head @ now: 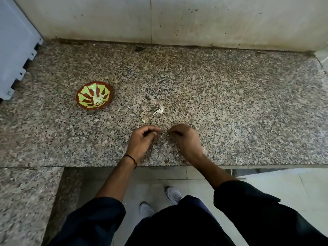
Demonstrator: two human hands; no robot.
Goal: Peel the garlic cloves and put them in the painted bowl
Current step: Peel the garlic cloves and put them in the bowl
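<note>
Where the hands work: left hand [143, 139] and right hand [184, 137] are low over the near edge of the granite counter [230, 103], fingers curled, tips turned toward each other and almost meeting.
Grip: I cannot tell whether a clove is pinched between them; that spot is blurred.
Step, as I judge it: peeling. Pin the clove with one hand, nick the root end, strip the skin lengthwise, and drop scraps on the stone.
Scraps: pale skin [158, 110] and a small bit [143, 121] lie just beyond the hands.
Painted bowl [77, 97]: farther back on the left, upright, well apart from both hands.
Bowl contents: a small heap of peeled cloves [97, 100] at the bottom.
</note>
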